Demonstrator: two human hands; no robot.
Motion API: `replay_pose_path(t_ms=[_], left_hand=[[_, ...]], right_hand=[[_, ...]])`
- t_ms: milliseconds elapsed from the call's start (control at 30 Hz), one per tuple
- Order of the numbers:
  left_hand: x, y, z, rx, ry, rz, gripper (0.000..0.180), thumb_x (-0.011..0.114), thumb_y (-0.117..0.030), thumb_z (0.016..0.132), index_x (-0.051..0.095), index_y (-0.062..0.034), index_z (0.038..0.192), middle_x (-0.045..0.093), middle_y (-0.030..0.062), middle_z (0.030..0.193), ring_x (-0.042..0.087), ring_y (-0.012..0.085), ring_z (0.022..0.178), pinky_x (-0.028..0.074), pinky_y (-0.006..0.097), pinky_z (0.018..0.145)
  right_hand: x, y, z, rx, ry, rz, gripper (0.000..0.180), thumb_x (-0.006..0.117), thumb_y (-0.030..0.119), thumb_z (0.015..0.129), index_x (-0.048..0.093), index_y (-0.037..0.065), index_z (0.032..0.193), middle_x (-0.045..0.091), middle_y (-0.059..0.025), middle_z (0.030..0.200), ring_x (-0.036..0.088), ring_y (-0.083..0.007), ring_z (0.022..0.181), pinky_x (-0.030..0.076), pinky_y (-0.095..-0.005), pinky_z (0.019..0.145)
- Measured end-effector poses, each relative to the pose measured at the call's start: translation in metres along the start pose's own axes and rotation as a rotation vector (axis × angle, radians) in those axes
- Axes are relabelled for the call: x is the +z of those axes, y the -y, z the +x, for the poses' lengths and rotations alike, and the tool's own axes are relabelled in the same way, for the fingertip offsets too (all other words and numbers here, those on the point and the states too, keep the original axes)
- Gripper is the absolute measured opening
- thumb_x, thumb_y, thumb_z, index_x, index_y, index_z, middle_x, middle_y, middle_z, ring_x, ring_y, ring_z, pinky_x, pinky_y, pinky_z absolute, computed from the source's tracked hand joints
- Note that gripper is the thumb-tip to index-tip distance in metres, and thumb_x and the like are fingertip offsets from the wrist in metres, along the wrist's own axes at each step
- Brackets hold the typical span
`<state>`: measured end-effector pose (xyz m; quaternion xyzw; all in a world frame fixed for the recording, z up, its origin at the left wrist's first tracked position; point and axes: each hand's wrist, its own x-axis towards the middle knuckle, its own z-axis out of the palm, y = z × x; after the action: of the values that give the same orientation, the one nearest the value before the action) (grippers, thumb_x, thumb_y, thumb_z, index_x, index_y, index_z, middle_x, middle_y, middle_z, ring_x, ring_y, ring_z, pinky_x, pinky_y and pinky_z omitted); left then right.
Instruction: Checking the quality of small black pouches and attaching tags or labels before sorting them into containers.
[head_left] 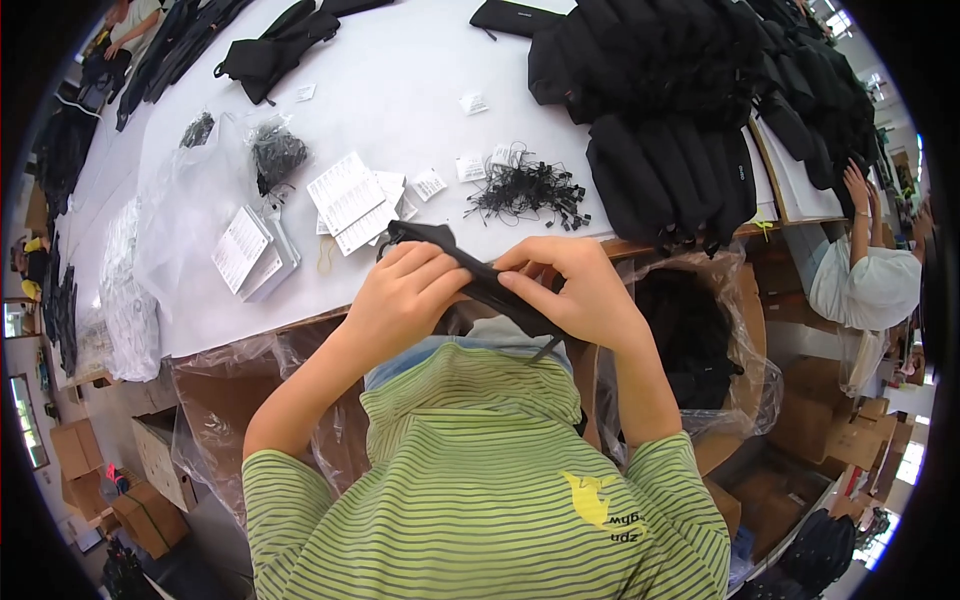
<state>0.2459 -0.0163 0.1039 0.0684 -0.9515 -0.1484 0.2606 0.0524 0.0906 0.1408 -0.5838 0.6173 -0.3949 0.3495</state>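
Both hands grip a folded black fabric item (493, 291), which looks like a slim pouch or bag, at the table's near edge in front of my body. My left hand (405, 295) has its fingers curled over the upper left part. On the other end, my right hand (585, 290) pinches the fabric between thumb and fingers. Just beyond lies a tangled heap of black tag strings (528, 193), with small white labels (429, 184) beside it. Stacks of printed white tags (352, 203) lie farther left.
A large pile of black bags (650, 70) covers the back right. Plastic-lined cardboard boxes (745, 300) stand below the table's near edge. Clear plastic bags (180, 215) lie on the left of the white table (400, 80). Another person (855, 270) works at the far right.
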Motion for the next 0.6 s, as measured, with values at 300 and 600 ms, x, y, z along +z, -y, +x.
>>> replay_pose_path(t_ms=[300, 600], left_hand=[[-0.012, -0.001, -0.001, -0.085, -0.062, 0.029, 0.023, 0.069, -0.004, 0.066, 0.060, -0.0018, 0.086, 0.062, 0.0082, 0.084, 0.059, 0.0254, 0.080, 0.047, 0.035, 0.072], [-0.021, 0.002, -0.008, -0.582, -0.132, -0.245, 0.016, 0.065, -0.004, 0.080, 0.056, 0.0003, 0.092, 0.065, 0.0128, 0.095, 0.062, 0.0313, 0.078, 0.049, 0.033, 0.066]], right_hand=[[0.002, -0.023, 0.014, 0.042, 0.023, 0.289, 0.025, 0.058, 0.018, 0.088, 0.062, -0.001, 0.105, 0.066, -0.0073, 0.093, 0.061, -0.0120, 0.085, 0.047, -0.0231, 0.071], [0.037, -0.051, -0.015, 0.414, 0.122, 0.752, 0.045, 0.069, 0.012, 0.083, 0.049, 0.000, 0.121, 0.065, -0.0112, 0.096, 0.062, -0.0138, 0.085, 0.048, -0.0272, 0.077]])
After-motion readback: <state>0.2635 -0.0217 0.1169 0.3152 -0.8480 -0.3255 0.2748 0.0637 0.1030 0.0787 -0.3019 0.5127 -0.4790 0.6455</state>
